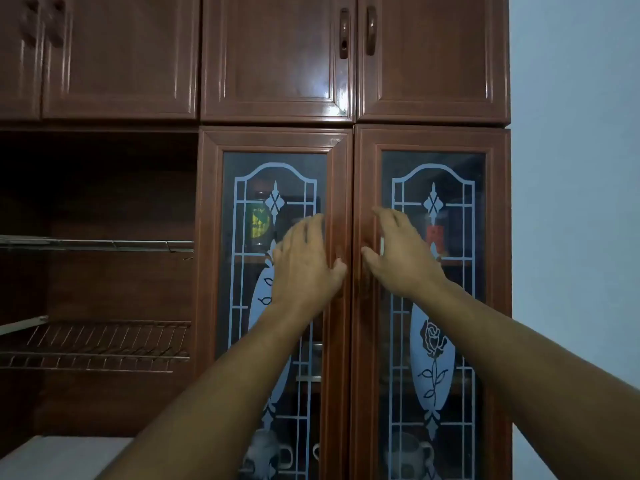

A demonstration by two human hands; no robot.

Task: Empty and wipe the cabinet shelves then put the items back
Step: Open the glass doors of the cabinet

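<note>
The left forearm (221, 386) and right forearm (519, 344) reach up from the near edge and converge. The left hand (304, 268) and right hand (403, 258) are raised side by side, backs showing. Their fingers are loosely spread and point upward, and the thumbs face each other without touching.

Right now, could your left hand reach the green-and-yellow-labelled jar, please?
Probably not yet: the green-and-yellow-labelled jar sits behind the closed glass-panelled wooden door, with the left hand at its inner edge.
</note>
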